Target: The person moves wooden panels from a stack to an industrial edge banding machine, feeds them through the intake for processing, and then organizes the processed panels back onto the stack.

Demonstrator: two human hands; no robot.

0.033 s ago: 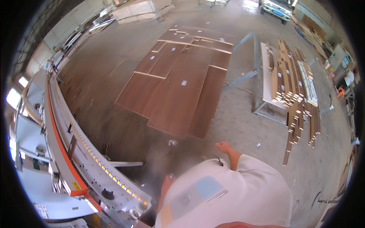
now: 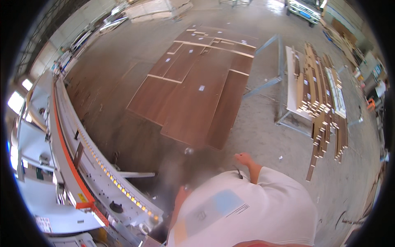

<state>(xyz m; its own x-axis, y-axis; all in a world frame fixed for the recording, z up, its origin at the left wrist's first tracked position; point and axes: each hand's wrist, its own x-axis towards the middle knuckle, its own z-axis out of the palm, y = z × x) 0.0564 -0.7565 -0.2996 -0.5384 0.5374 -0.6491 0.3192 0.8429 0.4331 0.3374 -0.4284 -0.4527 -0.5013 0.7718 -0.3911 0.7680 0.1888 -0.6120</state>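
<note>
The right hand (image 2: 243, 159) curls short of the brown panels (image 2: 187, 119); the left hand (image 2: 180, 195) is partly hidden; I can't tell whether the 2 hold anything. Lying ahead, the panels look stiff and probably heavy, best gripped at opposite edges. Floor (image 2: 96, 86) spreads between them and the machine (image 2: 96, 173).

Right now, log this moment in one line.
right hand: before brown panels | left hand: beside long machine | both grips: unclear | wood strips: stacked, right
</note>
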